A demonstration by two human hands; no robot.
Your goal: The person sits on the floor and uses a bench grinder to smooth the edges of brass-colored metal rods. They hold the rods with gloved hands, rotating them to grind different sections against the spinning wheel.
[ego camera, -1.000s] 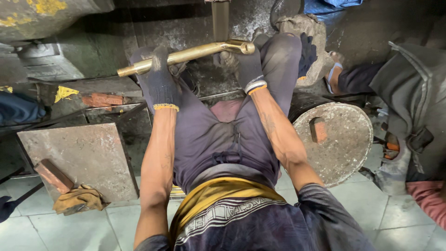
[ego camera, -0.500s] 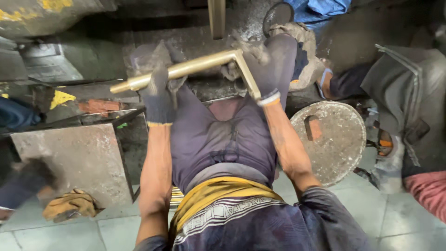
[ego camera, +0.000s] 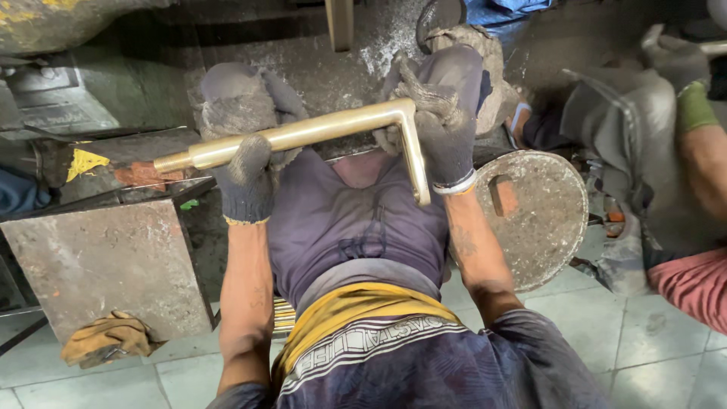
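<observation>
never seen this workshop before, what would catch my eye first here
The bright brass-coloured L-shaped bar stands out at centre, gripped by both gloved hands: the left hand on its long arm, the right hand at the bend. A round metal plate lies to the right, and a grey metal block with a crumpled tan glove sits at lower left.

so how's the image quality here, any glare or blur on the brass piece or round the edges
Head view: the L-shaped brass bar is sharp, with a bright sheen along its top; the left hand and right hand gripping it are crisp. A co-worker's gloved hand at top right is motion-blurred. The upper background is dim, and the wide lens bows the edges.
</observation>
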